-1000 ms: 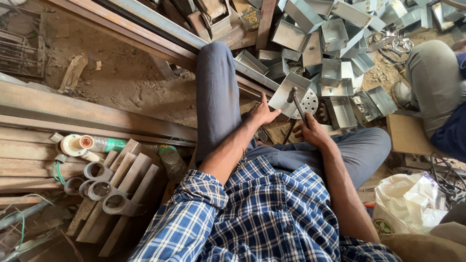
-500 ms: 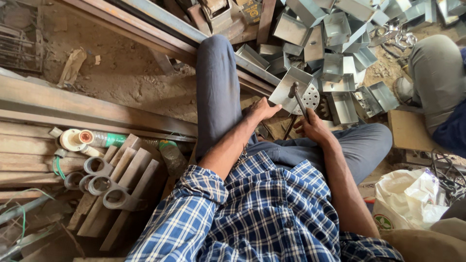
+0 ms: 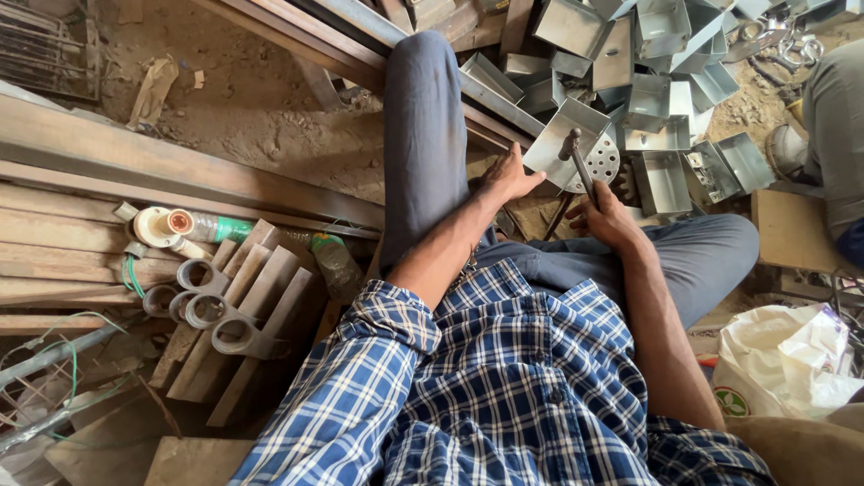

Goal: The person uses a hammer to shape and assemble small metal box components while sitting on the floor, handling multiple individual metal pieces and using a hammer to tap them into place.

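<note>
While left hand (image 3: pixel 506 177) steadies one metal box (image 3: pixel 569 135) — right hand (image 3: pixel 605 216) grips one hammer (image 3: pixel 579 162).

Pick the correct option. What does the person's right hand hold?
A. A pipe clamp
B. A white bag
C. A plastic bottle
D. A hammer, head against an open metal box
D: the right hand grips the hammer, whose head rests on the metal box steadied by the left hand.

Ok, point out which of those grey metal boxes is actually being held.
The open sheet-metal box just above the knees: the left hand grips its lower-left edge and the right hand holds a hammer across it. The others lie untouched in the pile behind.
</note>
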